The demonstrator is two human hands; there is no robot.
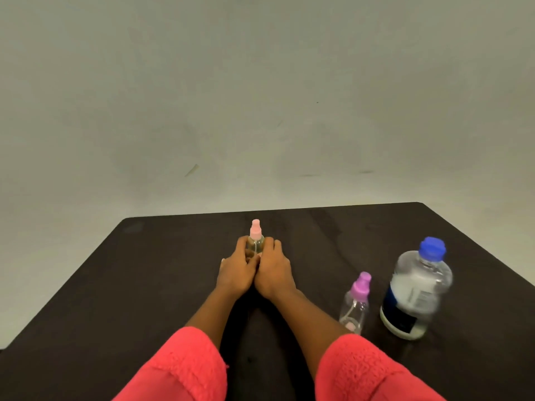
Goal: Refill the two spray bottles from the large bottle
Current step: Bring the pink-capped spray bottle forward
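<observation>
On matte dark counter [144,285], my left hand [234,273] and right hand [273,273] curl round upright clear pink-capped spray bottle [256,240]; purple-capped spray bottle [356,305], rounded blue-capped large bottle [417,290] stand right.

I see a dark table [139,285] with rounded far corners. The pink-topped spray bottle [256,233] stands upright near the middle of the table's far edge. Toward the right edge stands the purple-topped spray bottle [356,306], clear-bodied. Just beside it, closer to that edge, is the large bottle [417,296], blue-capped and slightly blurred.
</observation>
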